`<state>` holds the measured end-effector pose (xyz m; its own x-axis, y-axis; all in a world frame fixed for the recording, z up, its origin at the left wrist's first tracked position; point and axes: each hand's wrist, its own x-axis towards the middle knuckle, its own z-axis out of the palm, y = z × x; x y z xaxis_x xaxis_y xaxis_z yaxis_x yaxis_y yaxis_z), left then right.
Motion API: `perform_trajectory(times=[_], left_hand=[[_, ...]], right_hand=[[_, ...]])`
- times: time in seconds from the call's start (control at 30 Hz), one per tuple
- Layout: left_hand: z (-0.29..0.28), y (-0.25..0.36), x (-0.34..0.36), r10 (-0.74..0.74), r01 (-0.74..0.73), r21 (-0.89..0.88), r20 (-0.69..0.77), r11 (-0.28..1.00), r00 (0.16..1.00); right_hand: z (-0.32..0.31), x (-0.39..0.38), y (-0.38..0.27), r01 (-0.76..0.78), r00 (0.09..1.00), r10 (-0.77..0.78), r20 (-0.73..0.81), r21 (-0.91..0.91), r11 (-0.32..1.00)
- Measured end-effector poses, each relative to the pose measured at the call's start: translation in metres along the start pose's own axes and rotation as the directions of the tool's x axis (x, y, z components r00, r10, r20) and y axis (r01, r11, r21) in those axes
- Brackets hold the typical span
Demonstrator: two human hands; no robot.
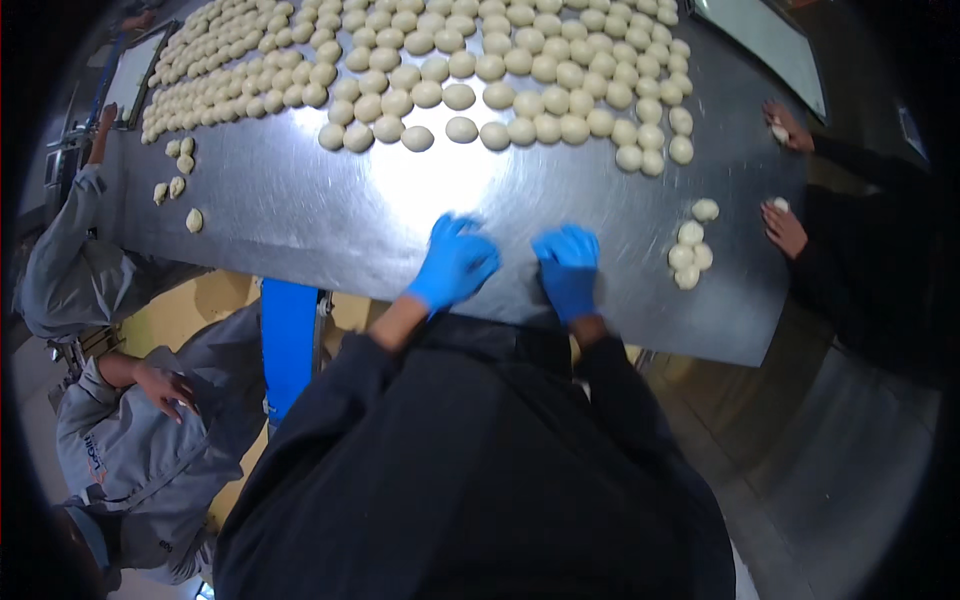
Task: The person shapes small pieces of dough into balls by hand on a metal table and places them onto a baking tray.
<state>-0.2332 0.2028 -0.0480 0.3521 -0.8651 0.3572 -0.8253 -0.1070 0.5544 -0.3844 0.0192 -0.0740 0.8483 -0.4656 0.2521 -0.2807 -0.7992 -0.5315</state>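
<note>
Blue gloves cover both my hands, which are low over the near edge of the steel table (340,230). My left hand (455,266) is closed, its curled fingers turned down at the metal and a little blurred. To its right, my right hand (570,270) is also closed in a cupped shape, with smeared fingertips. Whatever lies under either palm is hidden. Beyond my hands, many pale dough balls (462,129) sit in close rows across the far half of the table.
Several dough balls (690,245) form a small cluster at the right, and rougher dough pieces (194,220) lie at the left. A dark-sleeved person's hands (785,228) work at the right edge. Grey-clad people stand left, beside a blue panel (288,345).
</note>
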Motion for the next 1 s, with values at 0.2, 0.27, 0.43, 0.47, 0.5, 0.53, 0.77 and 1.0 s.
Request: perform_trajectory(times=[0.2, 0.27, 0.43, 0.47, 0.5, 0.53, 0.77, 1.0], left_hand=[[-0.030, -0.054, 0.042, -0.154, 0.156, 0.065, -0.031, 0.986, 0.988], [-0.033, -0.050, -0.007, -0.244, 0.259, -0.093, 0.146, 0.961, 0.959], [0.011, -0.022, 0.042, -0.055, 0.064, -0.077, 0.112, 0.995, 0.992], [0.006, -0.028, 0.069, -0.060, 0.074, -0.154, 0.095, 0.985, 0.994], [-0.002, -0.039, 0.081, -0.107, 0.114, -0.073, 0.096, 0.991, 0.990], [-0.013, -0.050, 0.078, -0.169, 0.169, 0.006, 0.097, 0.986, 0.981], [-0.003, -0.008, 0.012, -0.076, 0.084, -0.033, 0.187, 0.996, 0.979], [-0.037, -0.064, 0.031, -0.353, 0.353, 0.033, 0.171, 0.935, 0.920]], right_hand=[[-0.042, 0.059, 0.008, -0.019, 0.999, 0.018, -0.031, -0.001, 1.000], [-0.032, 0.003, 0.032, -0.150, 0.988, 0.144, 0.063, 0.098, 0.984], [0.006, 0.029, -0.011, -0.001, 0.995, 0.008, -0.097, 0.082, 0.997], [0.003, 0.052, -0.011, -0.005, 0.999, 0.011, -0.043, 0.134, 0.991], [-0.002, 0.062, -0.001, 0.034, 0.995, -0.018, -0.099, 0.167, 0.985], [-0.013, 0.058, 0.005, 0.009, 0.994, 0.001, -0.110, 0.092, 0.996], [0.005, 0.020, -0.009, -0.055, 0.995, 0.061, -0.076, 0.077, 0.995], [-0.031, 0.046, 0.017, -0.004, 0.985, -0.001, -0.175, -0.027, 1.000]])
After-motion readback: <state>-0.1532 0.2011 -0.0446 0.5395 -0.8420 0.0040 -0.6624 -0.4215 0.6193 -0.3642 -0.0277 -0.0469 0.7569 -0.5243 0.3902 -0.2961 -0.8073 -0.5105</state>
